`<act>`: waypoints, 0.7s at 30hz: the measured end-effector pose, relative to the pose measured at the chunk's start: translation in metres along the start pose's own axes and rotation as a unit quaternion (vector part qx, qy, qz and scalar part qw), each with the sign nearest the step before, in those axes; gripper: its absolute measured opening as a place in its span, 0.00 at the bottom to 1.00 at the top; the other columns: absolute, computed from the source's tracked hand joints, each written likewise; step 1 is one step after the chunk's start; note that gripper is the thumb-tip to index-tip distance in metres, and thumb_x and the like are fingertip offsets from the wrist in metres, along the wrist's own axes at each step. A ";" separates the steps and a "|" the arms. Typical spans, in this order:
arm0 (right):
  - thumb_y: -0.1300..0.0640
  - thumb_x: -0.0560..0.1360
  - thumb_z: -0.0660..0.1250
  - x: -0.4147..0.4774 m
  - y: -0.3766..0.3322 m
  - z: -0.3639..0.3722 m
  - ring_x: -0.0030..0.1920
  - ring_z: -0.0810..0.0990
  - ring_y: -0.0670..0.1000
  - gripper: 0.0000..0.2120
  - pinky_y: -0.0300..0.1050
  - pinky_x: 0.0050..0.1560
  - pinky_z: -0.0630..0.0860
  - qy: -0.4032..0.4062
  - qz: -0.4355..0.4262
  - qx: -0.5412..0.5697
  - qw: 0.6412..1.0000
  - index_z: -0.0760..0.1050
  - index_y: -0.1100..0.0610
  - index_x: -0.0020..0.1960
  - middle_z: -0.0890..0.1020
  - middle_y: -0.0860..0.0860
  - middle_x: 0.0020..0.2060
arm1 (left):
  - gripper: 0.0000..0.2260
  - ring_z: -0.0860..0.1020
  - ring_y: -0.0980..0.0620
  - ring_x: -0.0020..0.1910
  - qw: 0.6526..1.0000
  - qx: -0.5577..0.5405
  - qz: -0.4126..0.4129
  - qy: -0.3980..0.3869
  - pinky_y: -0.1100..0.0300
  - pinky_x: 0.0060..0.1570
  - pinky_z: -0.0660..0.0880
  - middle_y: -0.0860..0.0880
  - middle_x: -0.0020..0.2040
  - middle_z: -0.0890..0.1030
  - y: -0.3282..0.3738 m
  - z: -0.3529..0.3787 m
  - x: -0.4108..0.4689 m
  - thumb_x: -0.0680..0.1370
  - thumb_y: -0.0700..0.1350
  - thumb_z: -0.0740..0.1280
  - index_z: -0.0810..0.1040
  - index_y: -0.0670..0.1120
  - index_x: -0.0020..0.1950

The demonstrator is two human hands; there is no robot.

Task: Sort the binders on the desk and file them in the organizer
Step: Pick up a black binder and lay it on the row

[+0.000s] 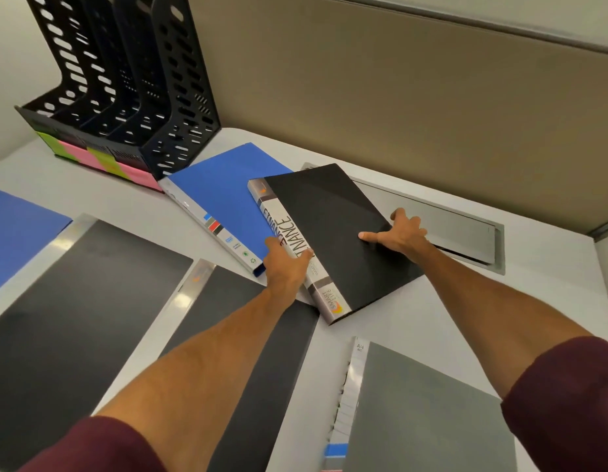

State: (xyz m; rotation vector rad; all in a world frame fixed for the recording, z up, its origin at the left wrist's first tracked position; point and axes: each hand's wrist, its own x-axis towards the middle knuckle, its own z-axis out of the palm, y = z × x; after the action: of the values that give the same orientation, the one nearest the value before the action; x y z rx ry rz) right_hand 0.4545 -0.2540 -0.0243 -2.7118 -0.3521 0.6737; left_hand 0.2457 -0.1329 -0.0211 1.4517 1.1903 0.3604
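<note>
Presently, head view: a black plastic binder (pixel 330 226), silver spine lettered FINANCE, lies at frame centre on the white desk (pixel 551 284). Its spine edge overlaps a blue plastic binder (pixel 224 195).

Left hand (pixel 285 267) grips the spine, thumb across the lettering. Right hand (pixel 406 233) holds the opposite edge, thumb flat on the cover and fingers curled over the rim.

Black perforated plastic organizer (pixel 132 83) stands upper left, with pink and green labels (pixel 102 158) along its base.

Two further black binders (pixel 74 301) (pixel 275 376) lie lower left, a grey binder (pixel 425 420) lower right, and a second blue binder (pixel 16 240) at the left edge.
</note>
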 end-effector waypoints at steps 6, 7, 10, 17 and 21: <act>0.32 0.60 0.75 -0.019 0.013 -0.005 0.64 0.71 0.61 0.49 0.59 0.61 0.72 -0.014 0.047 0.129 0.990 0.61 0.57 0.70 0.69 0.59 0.67 | 0.16 0.82 0.50 0.45 0.974 -0.190 -0.087 -0.084 0.56 0.36 0.81 0.46 0.53 0.81 0.010 -0.012 -0.001 0.74 0.41 0.72 0.71 0.45 0.59; 0.33 0.62 0.74 -0.024 0.014 -0.006 0.60 0.73 0.60 0.46 0.55 0.56 0.73 -0.023 0.052 0.155 0.986 0.64 0.58 0.68 0.72 0.59 0.65 | 0.16 0.82 0.50 0.45 0.971 -0.203 -0.084 -0.097 0.55 0.36 0.81 0.46 0.52 0.81 0.014 -0.015 -0.002 0.75 0.41 0.71 0.71 0.44 0.60; 0.37 0.65 0.74 -0.042 0.017 -0.009 0.53 0.75 0.56 0.35 0.49 0.50 0.69 -0.059 0.047 0.217 0.973 0.70 0.60 0.61 0.77 0.57 0.59 | 0.16 0.82 0.51 0.46 0.968 -0.210 -0.058 -0.125 0.56 0.34 0.81 0.49 0.50 0.81 0.026 -0.028 -0.005 0.76 0.42 0.70 0.72 0.45 0.62; 0.43 0.65 0.78 -0.087 0.010 -0.032 0.56 0.79 0.59 0.34 0.52 0.53 0.74 -0.051 0.031 0.326 0.943 0.72 0.63 0.60 0.80 0.59 0.56 | 0.13 0.83 0.49 0.47 0.965 -0.195 -0.008 -0.173 0.56 0.34 0.80 0.47 0.53 0.82 0.051 -0.063 -0.014 0.75 0.42 0.70 0.73 0.48 0.58; 0.42 0.64 0.77 -0.123 0.003 -0.037 0.52 0.76 0.54 0.36 0.49 0.49 0.71 -0.002 0.024 0.389 0.921 0.66 0.53 0.65 0.75 0.53 0.56 | 0.12 0.84 0.51 0.41 0.965 -0.183 0.037 -0.184 0.56 0.32 0.80 0.50 0.48 0.83 0.072 -0.075 -0.030 0.74 0.44 0.72 0.72 0.54 0.53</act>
State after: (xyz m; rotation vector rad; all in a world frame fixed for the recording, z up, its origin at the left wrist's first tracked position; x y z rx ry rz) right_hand 0.3681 -0.3045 0.0560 -1.9591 0.0020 0.6515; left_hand 0.2070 -0.1019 0.0748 1.1757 0.7265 0.3239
